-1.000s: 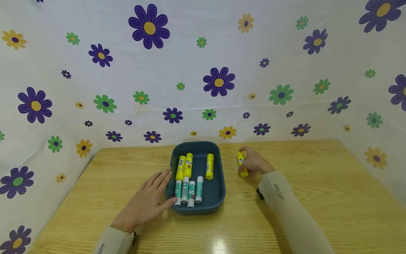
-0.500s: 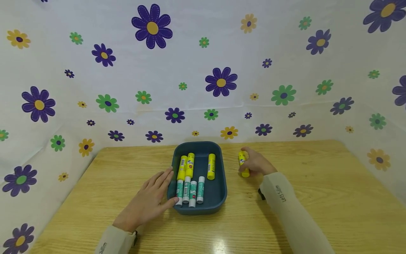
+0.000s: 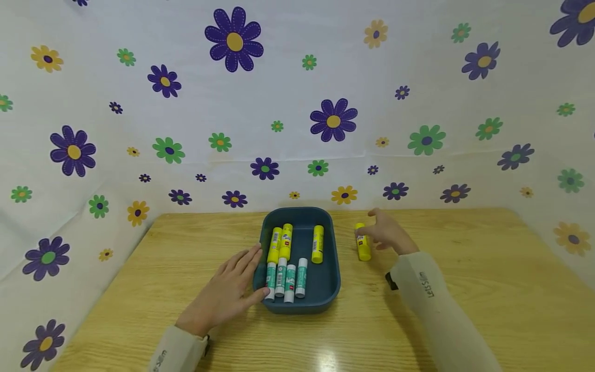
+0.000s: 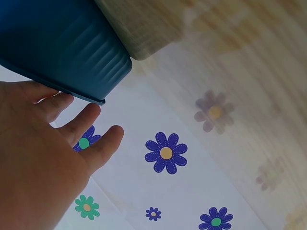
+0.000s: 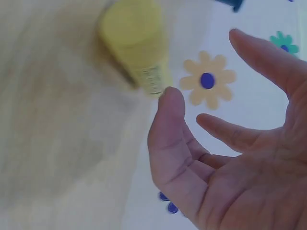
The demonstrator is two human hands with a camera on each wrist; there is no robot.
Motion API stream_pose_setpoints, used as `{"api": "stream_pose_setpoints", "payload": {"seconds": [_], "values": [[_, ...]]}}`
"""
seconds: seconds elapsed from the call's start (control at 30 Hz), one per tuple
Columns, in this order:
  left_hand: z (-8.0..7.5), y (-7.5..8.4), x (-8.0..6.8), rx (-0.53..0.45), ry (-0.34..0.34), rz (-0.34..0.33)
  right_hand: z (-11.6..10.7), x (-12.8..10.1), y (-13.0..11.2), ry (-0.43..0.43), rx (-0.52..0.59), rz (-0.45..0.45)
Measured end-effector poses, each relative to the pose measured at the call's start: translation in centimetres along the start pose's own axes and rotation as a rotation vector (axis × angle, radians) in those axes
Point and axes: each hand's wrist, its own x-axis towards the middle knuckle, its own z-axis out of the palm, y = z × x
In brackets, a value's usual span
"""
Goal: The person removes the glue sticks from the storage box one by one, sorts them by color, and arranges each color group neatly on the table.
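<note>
Meanwhile, from the head camera, the right hand (image 3: 387, 233) is hovering with loosened fingers beside a yellow glue stick (image 3: 362, 242) lying on the wooden table (image 3: 465, 289), just right of the blue tray (image 3: 325, 289); the left hand (image 3: 230, 292) is resting flat, fingers straight, against the tray's left wall. At the left wrist, straight fingers (image 4: 81, 127) are touching the tray rim (image 4: 86, 98). At the right wrist, the fingers (image 5: 165, 124) are spreading, gripping nothing, the blurred stick (image 5: 136, 52) just beyond. Judging by this, a pick-up seems in hand; next, fingers need closing round the stick.
</note>
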Motion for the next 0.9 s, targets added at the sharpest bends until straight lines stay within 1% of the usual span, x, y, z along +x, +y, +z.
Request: {"api": "stream_pose_setpoints", "payload": {"seconds": [0.2,0.33,0.47,0.73,0.9], "values": [[0.2,0.1,0.0,0.004,0.008,0.001,-0.3,-0.8,-2.1,-0.015,0.155,-0.071],[0.2,0.1,0.1,-0.004,0.016,0.004,0.1,-1.0,-3.7,-0.029,0.254,-0.089],[0.2,0.1,0.1,0.002,0.016,0.004,0.8,-1.0,-5.1,-0.039,0.318,-0.093],[0.1,0.2,0.1,-0.006,0.007,-0.011,2.2,-1.0,-7.3,-0.063,0.32,-0.103],[0.2,0.1,0.1,0.0,0.007,-0.008,2.8,-1.1,-7.9,-0.068,0.327,-0.105]]}}
